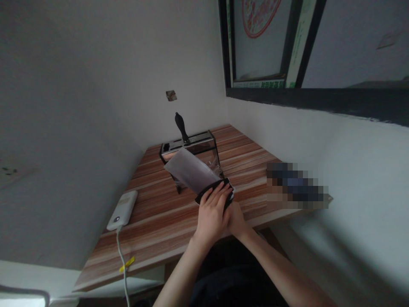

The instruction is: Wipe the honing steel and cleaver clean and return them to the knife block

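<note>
A cleaver (194, 171) with a broad flat grey blade is held above the near part of the table, its blade slanting up to the left. My left hand (213, 211) is closed over the black piece (212, 192) at the blade's base, fingers lying across it. Close behind and to the right, my right hand (237, 218) is closed at the cleaver's handle end; its fingers are mostly hidden by my left hand. Behind the blade stands a knife holder (200, 140) with a dark frame and clear sides. A black knife handle (180, 125) sticks up from its top.
On the left of the wood-grain table (159, 211) lies a white power bank (123, 209) with a white cable (120, 251) running over the front edge past yellow tape (128, 263). A blurred dark object (295, 183) lies at the right. Walls border the table; a dark-framed window (262, 42) is above.
</note>
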A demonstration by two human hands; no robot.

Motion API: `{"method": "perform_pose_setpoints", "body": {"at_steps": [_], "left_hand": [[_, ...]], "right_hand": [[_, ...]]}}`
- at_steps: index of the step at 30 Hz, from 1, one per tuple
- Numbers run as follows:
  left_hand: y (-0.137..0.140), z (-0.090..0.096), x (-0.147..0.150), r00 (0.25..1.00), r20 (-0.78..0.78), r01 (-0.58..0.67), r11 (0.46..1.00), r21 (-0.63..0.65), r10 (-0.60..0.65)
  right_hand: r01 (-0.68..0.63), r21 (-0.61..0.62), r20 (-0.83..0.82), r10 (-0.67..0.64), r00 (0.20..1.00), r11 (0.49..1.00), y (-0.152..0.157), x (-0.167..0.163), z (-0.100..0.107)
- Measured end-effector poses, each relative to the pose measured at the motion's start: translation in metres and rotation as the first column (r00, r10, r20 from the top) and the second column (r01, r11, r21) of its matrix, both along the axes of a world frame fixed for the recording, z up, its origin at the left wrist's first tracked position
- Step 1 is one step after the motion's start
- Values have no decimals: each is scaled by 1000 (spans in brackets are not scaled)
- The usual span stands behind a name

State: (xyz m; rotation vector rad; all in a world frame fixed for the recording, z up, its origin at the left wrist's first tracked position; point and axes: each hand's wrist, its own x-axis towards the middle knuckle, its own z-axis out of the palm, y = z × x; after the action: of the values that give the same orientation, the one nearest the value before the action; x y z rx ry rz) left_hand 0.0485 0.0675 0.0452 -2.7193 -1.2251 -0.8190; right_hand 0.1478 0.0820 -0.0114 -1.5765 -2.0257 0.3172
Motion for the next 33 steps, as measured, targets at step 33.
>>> {"method": "perform_pose_setpoints", "body": {"at_steps": [33], "left_hand": [[61, 59, -56, 913, -54, -354, 851, 388, 405]], "right_hand": [[18, 115, -15, -16, 1000, 993, -6, -2, 9]]}}
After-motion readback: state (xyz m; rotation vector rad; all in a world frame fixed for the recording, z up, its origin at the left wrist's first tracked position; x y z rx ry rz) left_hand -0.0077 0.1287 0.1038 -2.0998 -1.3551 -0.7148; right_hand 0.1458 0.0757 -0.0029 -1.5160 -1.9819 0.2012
